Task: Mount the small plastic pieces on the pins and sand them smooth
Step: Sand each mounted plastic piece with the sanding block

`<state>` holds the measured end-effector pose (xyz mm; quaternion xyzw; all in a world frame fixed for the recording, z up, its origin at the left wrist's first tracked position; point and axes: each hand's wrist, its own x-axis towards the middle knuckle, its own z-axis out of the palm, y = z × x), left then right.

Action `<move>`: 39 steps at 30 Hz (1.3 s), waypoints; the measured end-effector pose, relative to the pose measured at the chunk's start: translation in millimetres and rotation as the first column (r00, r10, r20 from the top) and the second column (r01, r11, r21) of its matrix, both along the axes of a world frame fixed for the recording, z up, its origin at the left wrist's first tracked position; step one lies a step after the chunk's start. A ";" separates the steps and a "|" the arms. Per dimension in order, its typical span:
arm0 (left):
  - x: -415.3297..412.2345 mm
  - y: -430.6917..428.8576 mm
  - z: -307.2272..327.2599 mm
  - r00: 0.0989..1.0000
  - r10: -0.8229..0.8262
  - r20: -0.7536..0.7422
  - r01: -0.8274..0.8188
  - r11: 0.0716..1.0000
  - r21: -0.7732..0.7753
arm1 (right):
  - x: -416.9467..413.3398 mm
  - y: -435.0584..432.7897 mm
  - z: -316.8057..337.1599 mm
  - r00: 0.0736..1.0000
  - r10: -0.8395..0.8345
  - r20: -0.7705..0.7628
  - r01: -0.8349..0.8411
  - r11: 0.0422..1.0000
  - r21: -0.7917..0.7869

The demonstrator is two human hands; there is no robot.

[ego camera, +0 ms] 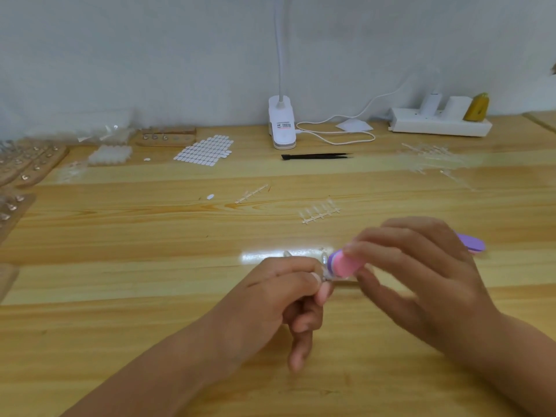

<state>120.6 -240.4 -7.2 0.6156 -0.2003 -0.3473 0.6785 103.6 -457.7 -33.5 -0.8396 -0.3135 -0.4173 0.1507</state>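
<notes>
One broad wooden table (120, 296) carries everything. Wooden pin boards (27, 164) are parked at its far left edge and a clip lamp (282, 124) stands at the back, probably so the near middle is free for handwork.

Over that near middle the two hands meet. The right hand (421, 281) wraps its fingers over the top of a sanding file (344, 264) with the thumb beneath. This grip likely lets it stroke the file while keeping the pink face turned toward the work. The left hand (270, 296) pinches a small plastic piece (324, 261) between thumb and forefinger, with its other fingers curled below. It holds the piece up off the table, apparently to brace it against the file.

The file's long axis runs roughly left to right. Its rounded pink end points left at the piece, and its purple tail shows past the right hand's knuckles. The clear piece sits at the left fingertips, touching or just beside the file's end. Blur hides which way it points and whether a pin carries it.

A strip of clear pieces (320, 212) lies beyond the hands, not yet sanded by the look of it.
</notes>
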 end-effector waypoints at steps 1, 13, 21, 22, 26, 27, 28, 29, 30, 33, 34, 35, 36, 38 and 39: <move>0.4 1.0 0.4 1.000 0.010 -0.007 -0.010 1.000 -0.002 | 2.5 -3.2 1.3 1.000 -0.026 -0.009 0.026 0.999 0.019; 9.4 3.8 -7.5 0.764 0.466 0.446 -0.428 0.884 -0.190 | 10.1 -12.6 1.1 0.997 -0.054 -0.058 0.063 0.985 0.163; 18.0 -3.2 -20.4 0.552 0.296 0.779 -0.594 0.796 0.118 | 8.6 -2.9 -7.2 0.996 -0.030 -0.085 0.039 0.994 0.099; 18.3 -4.2 -21.0 0.554 0.254 0.793 -0.590 0.791 0.159 | 8.1 -3.8 -6.6 0.996 -0.037 -0.087 0.046 0.993 0.111; 18.9 -4.0 -22.1 0.583 0.213 0.784 -0.591 0.774 0.229 | 6.4 -3.5 -6.0 0.996 -0.046 -0.078 0.054 0.993 0.107; 19.3 -3.9 -22.7 0.580 0.207 0.788 -0.592 0.771 0.234 | 6.3 -2.9 -6.2 0.996 -0.043 -0.080 0.051 0.994 0.100; 18.8 -3.9 -22.4 0.579 0.198 0.791 -0.593 0.768 0.242 | 6.4 -2.4 -6.6 0.996 -0.039 -0.083 0.047 0.994 0.096; 18.8 -3.6 -22.5 0.588 0.200 0.784 -0.590 0.769 0.246 | 6.6 -2.2 -6.9 0.996 -0.037 -0.085 0.044 0.995 0.094; 18.8 -3.5 -22.7 0.602 0.213 0.770 -0.583 0.776 0.242 | 6.7 -2.3 -7.3 0.996 -0.036 -0.086 0.045 0.995 0.094; 20.0 -2.7 -24.2 0.673 0.278 0.686 -0.540 0.818 0.198 | 7.1 -3.5 -7.8 0.995 -0.043 -0.089 0.051 0.994 0.096; 20.1 -2.8 -23.8 0.692 0.285 0.663 -0.527 0.828 0.193 | 7.2 -3.7 -8.0 0.995 -0.042 -0.092 0.051 0.994 0.095; 19.8 -3.1 -23.1 0.706 0.287 0.647 -0.515 0.836 0.192 | 7.3 -3.6 -8.3 0.995 -0.040 -0.095 0.049 0.994 0.094; 19.9 -3.7 -22.8 0.710 0.280 0.646 -0.509 0.838 0.195 | 7.3 -3.3 -8.6 0.994 -0.038 -0.098 0.048 0.994 0.094; 19.8 -4.6 -22.9 0.684 0.250 0.686 -0.526 0.820 0.225 | 7.1 -2.8 -9.1 0.994 -0.035 -0.102 0.045 0.995 0.091; 19.5 -5.2 -22.6 0.662 0.228 0.714 -0.539 0.807 0.243 | 6.9 -2.8 -9.4 0.994 -0.035 -0.103 0.044 0.995 0.091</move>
